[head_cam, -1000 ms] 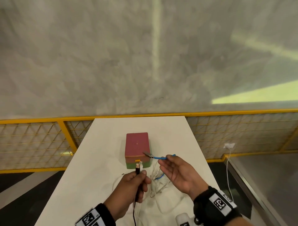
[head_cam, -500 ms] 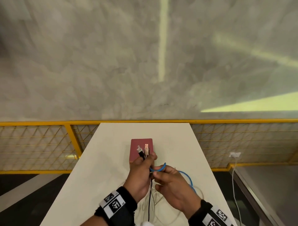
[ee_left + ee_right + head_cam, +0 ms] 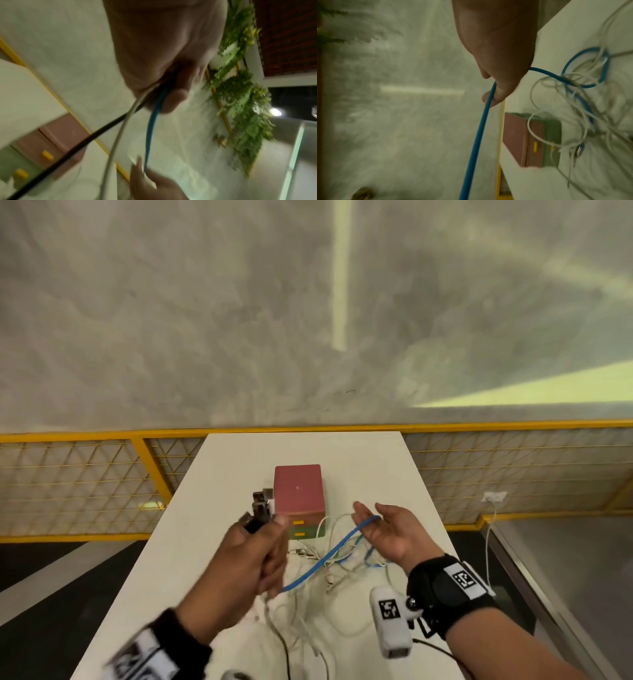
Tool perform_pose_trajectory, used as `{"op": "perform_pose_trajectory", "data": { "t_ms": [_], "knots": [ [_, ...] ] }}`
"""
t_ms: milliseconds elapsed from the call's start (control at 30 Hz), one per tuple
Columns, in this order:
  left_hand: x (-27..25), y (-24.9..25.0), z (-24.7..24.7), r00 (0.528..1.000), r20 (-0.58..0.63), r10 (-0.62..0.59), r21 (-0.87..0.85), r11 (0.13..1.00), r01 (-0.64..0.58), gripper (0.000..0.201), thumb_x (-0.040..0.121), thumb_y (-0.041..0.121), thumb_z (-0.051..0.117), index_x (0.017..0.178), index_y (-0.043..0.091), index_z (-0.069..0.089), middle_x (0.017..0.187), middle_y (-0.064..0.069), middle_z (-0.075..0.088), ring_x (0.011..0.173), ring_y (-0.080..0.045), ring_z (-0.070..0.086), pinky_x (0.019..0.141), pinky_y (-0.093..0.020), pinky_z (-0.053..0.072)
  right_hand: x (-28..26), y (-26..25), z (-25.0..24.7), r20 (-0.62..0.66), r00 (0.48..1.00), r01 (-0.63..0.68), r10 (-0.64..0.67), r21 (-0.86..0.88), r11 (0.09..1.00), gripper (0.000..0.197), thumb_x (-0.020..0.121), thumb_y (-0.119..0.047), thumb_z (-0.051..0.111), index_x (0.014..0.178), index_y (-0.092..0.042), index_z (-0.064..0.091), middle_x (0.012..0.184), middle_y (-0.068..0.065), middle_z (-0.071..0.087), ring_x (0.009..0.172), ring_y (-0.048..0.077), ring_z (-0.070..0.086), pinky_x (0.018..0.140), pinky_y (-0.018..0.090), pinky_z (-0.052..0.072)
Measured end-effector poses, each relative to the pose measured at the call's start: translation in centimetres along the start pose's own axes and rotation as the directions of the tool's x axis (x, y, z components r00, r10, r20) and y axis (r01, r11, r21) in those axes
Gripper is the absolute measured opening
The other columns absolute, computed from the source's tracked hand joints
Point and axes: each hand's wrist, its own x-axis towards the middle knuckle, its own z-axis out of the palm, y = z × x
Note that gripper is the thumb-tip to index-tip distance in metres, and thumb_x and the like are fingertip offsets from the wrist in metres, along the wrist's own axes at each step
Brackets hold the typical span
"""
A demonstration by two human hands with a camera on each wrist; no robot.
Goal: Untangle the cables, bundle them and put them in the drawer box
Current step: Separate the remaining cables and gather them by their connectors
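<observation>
Gripping a bunch of cable ends, your left hand [image 3: 253,556] is curled tight round black, white and blue strands, with the plugs [image 3: 261,506] sticking up above the knuckles; the left wrist view shows all three cords leaving the fist together. Your right hand [image 3: 387,530] lies palm up with relaxed fingers, and the blue cable [image 3: 329,556] simply drapes over them rather than being pinched. That blue run is the line that matters: it stretches from your left fist up and rightward across to your right fingers, then drops off the far side of the hand into the tangle of white cables [image 3: 329,580] on the tabletop [image 3: 191,542], just in front of and between your hands. To draw it free, I judge your right hand, the nearer one to the knot, should slide along that axis. The drawer box [image 3: 298,501] sits just beyond the tangle, both drawers closed.
</observation>
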Motion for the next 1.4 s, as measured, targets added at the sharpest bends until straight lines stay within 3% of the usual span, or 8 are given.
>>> {"op": "perform_pose_trajectory", "data": {
  "t_ms": [167,333,567,767,867,1033,1167,1400],
  "knots": [
    [-2.2,0.1,-8.5,0.886,-0.186,-0.425,0.351,0.813,0.463,0.040,0.093,0.032,0.060,0.063,0.014,0.040,0.047,-0.001,0.028,0.040,-0.014,0.021,0.042,-0.023,0.021,0.8,-0.9,-1.8,-0.057,0.998,0.029,-0.034,-0.093,0.995,0.009,0.099,0.002,0.038,0.097,-0.003,0.045,0.098,0.024,0.054,0.082,0.030,0.063,0.094,0.047,0.046],
    [-1.7,0.3,-10.7,0.891,-0.435,-0.130,0.607,0.689,0.397,0.036,0.090,0.038,0.066,0.068,0.009,0.066,0.047,0.003,0.056,0.041,-0.011,0.040,0.047,-0.025,0.031,1.3,0.6,-1.8,-0.009,0.996,0.088,-0.093,-0.231,0.969,0.017,0.098,0.001,0.041,0.087,-0.008,0.051,0.081,0.015,0.060,0.055,0.025,0.069,0.059,0.038,0.060],
    [4.7,-2.3,2.2,0.986,-0.098,0.134,0.479,0.875,-0.071,0.008,0.083,0.021,0.074,0.078,0.027,0.069,0.063,0.018,0.070,0.060,0.008,0.062,0.062,-0.020,0.050,-2.5,5.0,1.7,0.207,0.978,0.107,0.000,-0.503,0.857,0.023,0.096,0.003,0.043,0.108,-0.014,0.053,0.093,0.013,0.075,0.083,0.029,0.071,0.081,0.050,0.052],
    [7.1,-5.0,3.5,0.994,-0.103,0.045,0.447,0.895,0.006,0.022,0.071,0.022,0.074,0.088,0.011,0.067,0.084,-0.011,0.073,0.080,-0.026,0.072,0.074,-0.049,0.060,-3.7,5.1,2.4,0.207,0.977,0.057,0.043,-0.454,0.889,0.037,0.099,-0.028,0.041,0.092,-0.007,0.071,0.089,0.014,0.075,0.072,0.024,0.073,0.073,0.040,0.055],
    [6.1,-5.8,2.7,0.999,0.006,-0.037,0.376,0.926,0.032,0.011,0.077,0.002,0.073,0.075,0.004,0.063,0.064,0.001,0.069,0.059,-0.011,0.065,0.057,-0.024,0.057,-3.5,4.1,3.0,0.133,0.990,0.026,0.045,-0.485,0.874,0.030,0.099,-0.023,0.043,0.090,-0.006,0.066,0.070,0.015,0.068,0.055,0.025,0.066,0.061,0.035,0.054],
    [0.8,-8.5,-0.9,0.915,0.233,-0.331,0.464,0.864,0.194,0.029,0.079,-0.005,0.074,0.068,0.015,0.056,0.049,0.015,0.053,0.043,0.006,0.046,0.046,-0.008,0.037,-2.0,2.7,3.0,0.035,0.999,-0.010,0.030,-0.469,0.883,0.010,0.101,-0.018,0.044,0.106,-0.017,0.053,0.094,0.021,0.059,0.088,0.035,0.064,0.102,0.055,0.038],
    [-2.2,-9.8,-5.0,0.809,0.305,-0.503,0.685,0.706,0.181,0.016,0.071,0.020,0.081,0.072,0.022,0.065,0.070,0.010,0.064,0.069,-0.003,0.060,0.072,-0.026,0.047,-0.5,3.4,1.9,0.042,0.999,0.009,0.015,-0.519,0.855,0.027,0.099,0.000,0.036,0.117,-0.017,0.048,0.091,0.017,0.057,0.077,0.029,0.064,0.096,0.051,0.044],
    [2.7,-7.8,-2.3,0.954,-0.271,-0.131,0.217,0.957,0.193,0.030,0.085,0.011,0.073,0.069,0.018,0.049,0.046,0.010,0.037,0.035,-0.006,0.028,0.038,-0.018,0.023,0.2,6.6,1.2,0.140,0.990,0.072,0.018,-0.613,0.787,0.040,0.095,0.003,0.043,0.122,-0.024,0.055,0.091,0.006,0.070,0.084,0.025,0.071,0.073,0.040,0.051]
  ]
}}
